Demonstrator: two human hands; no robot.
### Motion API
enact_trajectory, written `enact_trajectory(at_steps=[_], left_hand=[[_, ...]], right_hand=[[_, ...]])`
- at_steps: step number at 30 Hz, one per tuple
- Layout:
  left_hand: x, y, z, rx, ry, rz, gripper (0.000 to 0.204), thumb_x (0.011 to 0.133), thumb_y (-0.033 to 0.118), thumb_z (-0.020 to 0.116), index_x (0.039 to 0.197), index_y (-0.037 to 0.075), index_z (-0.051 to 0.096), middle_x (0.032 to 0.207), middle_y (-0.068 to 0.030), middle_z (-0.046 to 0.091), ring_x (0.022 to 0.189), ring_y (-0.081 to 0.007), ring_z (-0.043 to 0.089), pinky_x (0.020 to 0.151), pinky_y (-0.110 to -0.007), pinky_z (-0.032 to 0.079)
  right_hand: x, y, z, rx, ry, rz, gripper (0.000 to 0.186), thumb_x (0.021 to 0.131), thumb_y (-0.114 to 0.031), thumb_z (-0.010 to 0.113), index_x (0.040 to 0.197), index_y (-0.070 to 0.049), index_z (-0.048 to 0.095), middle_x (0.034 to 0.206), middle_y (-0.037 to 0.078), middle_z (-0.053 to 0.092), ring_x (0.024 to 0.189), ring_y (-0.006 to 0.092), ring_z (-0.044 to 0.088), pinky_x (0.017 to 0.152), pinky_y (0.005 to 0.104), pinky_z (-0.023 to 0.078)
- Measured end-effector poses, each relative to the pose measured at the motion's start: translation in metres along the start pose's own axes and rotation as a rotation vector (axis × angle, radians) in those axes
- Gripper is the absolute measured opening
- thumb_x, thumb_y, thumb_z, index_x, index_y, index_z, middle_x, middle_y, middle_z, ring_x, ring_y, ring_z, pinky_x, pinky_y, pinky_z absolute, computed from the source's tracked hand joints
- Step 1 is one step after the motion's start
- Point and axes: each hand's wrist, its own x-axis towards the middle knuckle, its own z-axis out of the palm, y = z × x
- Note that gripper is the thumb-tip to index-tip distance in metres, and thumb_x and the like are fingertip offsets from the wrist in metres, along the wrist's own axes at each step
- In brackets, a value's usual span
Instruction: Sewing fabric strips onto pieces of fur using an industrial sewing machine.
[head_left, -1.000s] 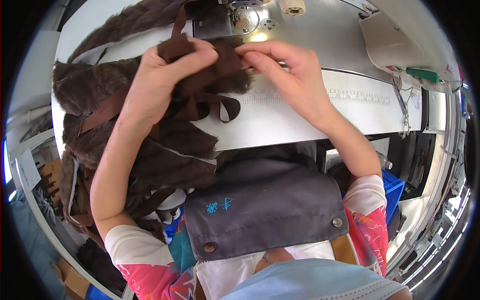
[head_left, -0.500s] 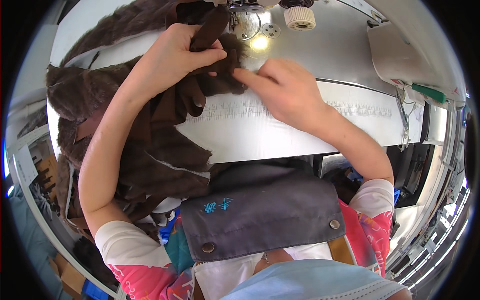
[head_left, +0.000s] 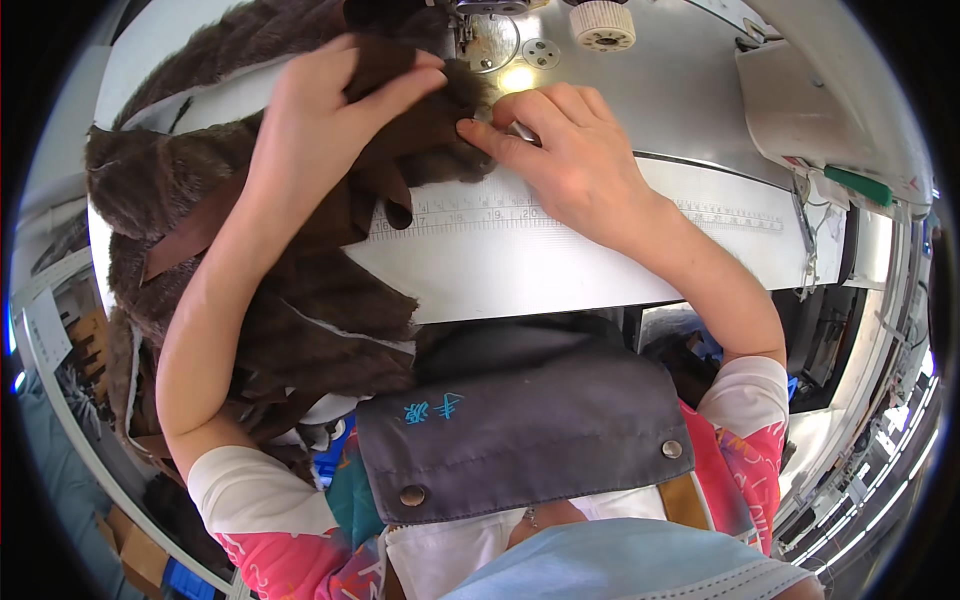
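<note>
Dark brown fur fabric (head_left: 190,170) lies bunched over the left of the sewing table, with smooth brown fabric strips (head_left: 195,235) among its folds. My left hand (head_left: 325,125) is closed on a brown fabric strip near the sewing machine's presser foot, thumb on top. Just to its right, my right hand (head_left: 575,160) is curled, its thumb tip touching the right edge of the brown fabric. Between its thumb and fingers shows a small metal tool (head_left: 522,131), mostly hidden, so its kind is unclear.
The sewing machine's needle area (head_left: 490,40) is at the top, beside a white knob (head_left: 602,27). A printed ruler scale (head_left: 480,218) crosses the white tabletop (head_left: 480,275). At right, a green-handled tool (head_left: 857,186) is by the machine body. Cardboard boxes (head_left: 135,550) stand lower left.
My left hand has shifted slightly left and folded down the strip that stood upright. My right hand has turned, its fingers lifting so the metal tool shows and the thumb meets the fabric edge.
</note>
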Motion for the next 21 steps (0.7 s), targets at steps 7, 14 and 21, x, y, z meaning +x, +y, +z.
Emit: enact_trajectory(at_steps=[7, 14, 21], left_hand=[[-0.010, -0.032, -0.006, 1.050, 0.006, 1.056, 0.035, 0.069, 0.010, 0.058, 0.103, 0.001, 0.064, 0.107, -0.0080, 0.061, 0.092, -0.0240, 0.060, 0.084, -0.038, 0.047], [0.006, -0.042, -0.009, 0.814, -0.022, 0.894, 0.046, 0.064, -0.007, 0.054, 0.108, 0.003, 0.064, 0.112, -0.0086, 0.061, 0.102, -0.0278, 0.058, 0.087, -0.037, 0.049], [0.032, -0.041, -0.017, 0.757, -0.071, 0.806, 0.065, 0.055, -0.016, 0.051, 0.114, 0.008, 0.064, 0.117, -0.0072, 0.060, 0.106, -0.0286, 0.058, 0.092, -0.037, 0.047]], right_hand=[[0.007, 0.003, -0.006, -0.032, -0.001, -0.055, 0.029, 0.075, -0.009, 0.060, 0.103, -0.009, 0.068, 0.102, 0.000, 0.058, 0.098, 0.0195, 0.052, 0.085, 0.0335, 0.041], [0.007, 0.019, 0.002, -0.080, 0.012, -0.082, 0.033, 0.074, -0.007, 0.061, 0.106, -0.011, 0.067, 0.118, -0.004, 0.060, 0.107, 0.0221, 0.051, 0.094, 0.0370, 0.038], [0.013, 0.037, 0.008, -0.012, 0.012, 0.051, 0.038, 0.073, -0.006, 0.063, 0.110, -0.015, 0.067, 0.118, -0.004, 0.061, 0.099, 0.0229, 0.053, 0.091, 0.0371, 0.039]])
